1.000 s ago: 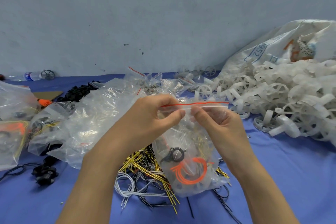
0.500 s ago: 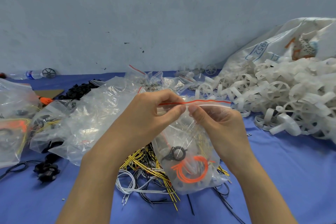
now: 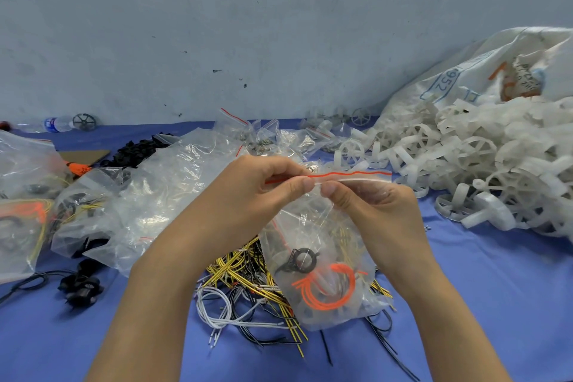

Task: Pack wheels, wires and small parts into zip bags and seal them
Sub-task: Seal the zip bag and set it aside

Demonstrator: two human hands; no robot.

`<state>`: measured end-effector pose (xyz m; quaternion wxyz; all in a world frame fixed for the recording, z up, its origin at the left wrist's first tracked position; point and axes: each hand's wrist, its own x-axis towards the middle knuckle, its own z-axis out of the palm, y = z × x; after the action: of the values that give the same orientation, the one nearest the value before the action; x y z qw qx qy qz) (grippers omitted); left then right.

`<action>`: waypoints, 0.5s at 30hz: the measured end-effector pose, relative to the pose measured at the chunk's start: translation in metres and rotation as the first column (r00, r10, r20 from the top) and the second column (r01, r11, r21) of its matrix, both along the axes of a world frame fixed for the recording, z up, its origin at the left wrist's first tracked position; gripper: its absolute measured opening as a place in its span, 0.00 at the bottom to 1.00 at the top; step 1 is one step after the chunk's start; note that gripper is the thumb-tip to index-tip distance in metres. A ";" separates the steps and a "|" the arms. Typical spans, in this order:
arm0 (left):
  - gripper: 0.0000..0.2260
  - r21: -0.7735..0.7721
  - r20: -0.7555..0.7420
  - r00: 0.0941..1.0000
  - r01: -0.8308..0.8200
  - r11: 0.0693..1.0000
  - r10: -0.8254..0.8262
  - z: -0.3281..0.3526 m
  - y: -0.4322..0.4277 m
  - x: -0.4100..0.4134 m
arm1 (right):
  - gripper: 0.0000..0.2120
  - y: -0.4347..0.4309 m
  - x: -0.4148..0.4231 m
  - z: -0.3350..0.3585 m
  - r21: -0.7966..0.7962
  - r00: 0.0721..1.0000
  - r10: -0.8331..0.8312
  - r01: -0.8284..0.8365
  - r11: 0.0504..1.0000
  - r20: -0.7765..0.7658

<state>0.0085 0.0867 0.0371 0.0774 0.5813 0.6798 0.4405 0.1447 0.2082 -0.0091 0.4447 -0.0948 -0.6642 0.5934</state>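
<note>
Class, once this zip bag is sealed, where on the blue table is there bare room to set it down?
Bare blue cloth lies right of the right hand, below the white wheels. A smaller patch lies near-left, below the black parts. The wire pile and the clear bags are crowded.

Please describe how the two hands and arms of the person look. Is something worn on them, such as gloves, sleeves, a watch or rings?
Both forearms are bare up to the picture's lower edge: no sleeves show. The left hand and the right hand wear no gloves. No watch, bracelet or ring is visible on the wrists or fingers. The nails that show look short and unpainted.
</note>
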 end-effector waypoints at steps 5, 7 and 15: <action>0.05 -0.018 -0.023 0.999 -0.031 0.999 0.031 0.000 0.001 -0.001 | 0.04 -0.001 -0.001 0.000 -0.001 1.000 0.005 -0.005 1.000 0.004; 0.05 -0.021 -0.025 0.999 -0.033 0.999 0.032 -0.001 0.001 -0.001 | 0.04 -0.001 -0.001 0.000 -0.012 1.000 0.002 -0.002 1.000 0.002; 0.02 0.007 -0.062 0.997 -0.036 0.999 0.036 0.000 0.002 0.001 | 0.03 -0.004 -0.001 0.001 -0.014 1.000 -0.015 0.015 1.000 0.022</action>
<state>0.0099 0.0885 0.0368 0.0468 0.5824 0.6910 0.4255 0.1437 0.2038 -0.0077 0.4411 -0.1093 -0.6640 0.5938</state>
